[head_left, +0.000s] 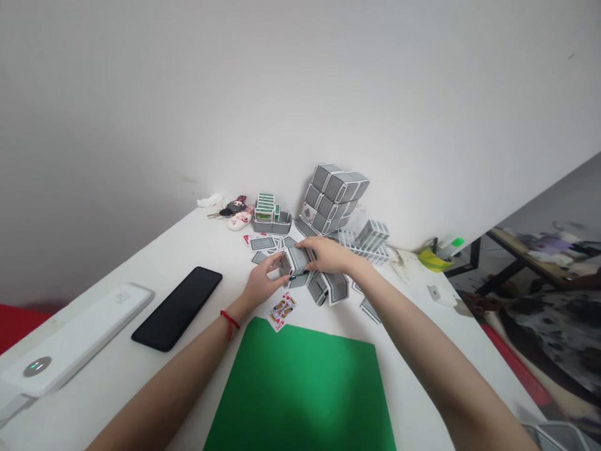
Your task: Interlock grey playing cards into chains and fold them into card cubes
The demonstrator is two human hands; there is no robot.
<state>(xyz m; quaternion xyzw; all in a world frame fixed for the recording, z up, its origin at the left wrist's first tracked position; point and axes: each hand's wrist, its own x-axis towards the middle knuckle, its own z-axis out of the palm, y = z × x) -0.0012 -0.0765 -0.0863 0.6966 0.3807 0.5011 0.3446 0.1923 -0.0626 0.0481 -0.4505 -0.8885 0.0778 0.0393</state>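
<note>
Between my two hands is a small box shape made of grey-backed playing cards [297, 258]. My left hand [263, 280] grips its left side, thumb at the front lower edge. My right hand [326, 254] curls over its right side, fingers closed against it. Loose grey-backed cards [331, 287] lie just under and right of my hands, some folded. A king of hearts card [282, 311] lies face up nearer me. Behind my hands, more cards [261, 243] are scattered, and a tall stack of card cubes [332, 199] stands against the wall.
A green mat [305, 388] covers the front of the white table [188, 401]. At left lie a black phone [177, 308] and a long white device [89, 335]. Card boxes [266, 213] and keychain figures [238, 216] sit at the back. Card packs [373, 237] stand behind right.
</note>
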